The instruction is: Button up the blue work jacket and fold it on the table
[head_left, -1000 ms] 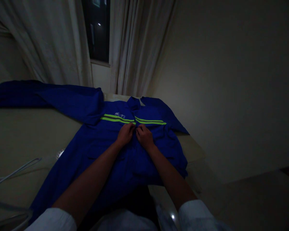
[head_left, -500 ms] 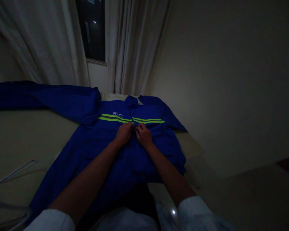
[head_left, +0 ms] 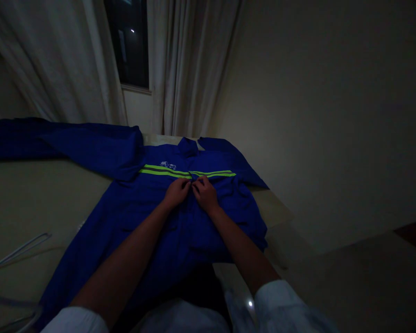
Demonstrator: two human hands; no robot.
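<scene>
The jacket [head_left: 185, 231] is looking deep blue, paired lime-green stripes [head_left: 162, 173] running across it with a dark band [head_left: 152, 169] between. A white print [head_left: 164, 164] is showing above the left stripes. The far curtains [head_left: 65, 60] are looking greyish beige, the table [head_left: 38, 199] olive-beige, the near shirt sleeves [head_left: 280, 300] pale blue-white.

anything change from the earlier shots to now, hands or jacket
The view has drifted slightly, so the blue jacket and table sit a little further left in the picture. The left hand and right hand stay at the jacket's front opening by the yellow-green stripes, with no clear grab or release. The jacket lies as before.
</scene>
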